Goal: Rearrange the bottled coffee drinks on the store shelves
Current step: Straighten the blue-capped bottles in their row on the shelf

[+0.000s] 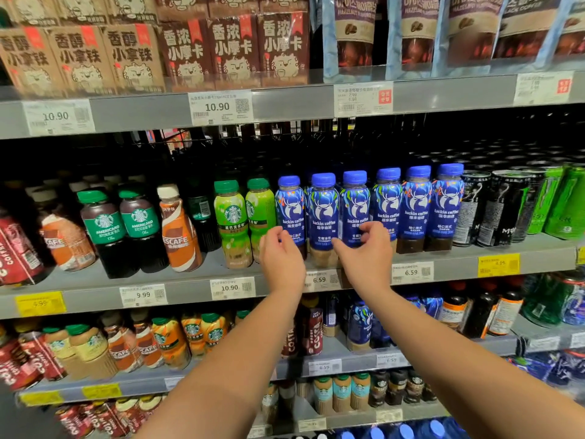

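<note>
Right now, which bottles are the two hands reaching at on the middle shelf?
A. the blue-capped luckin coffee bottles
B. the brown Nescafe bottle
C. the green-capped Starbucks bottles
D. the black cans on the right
A: the left hand and right hand are both in front of the blue-capped luckin coffee bottles, fingers curled and open, gripping nothing yet.

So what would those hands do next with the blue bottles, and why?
Probably close on a bottle each: the left hand is open at the first blue-capped bottle, the right hand open at the third, neither gripping yet.
</note>
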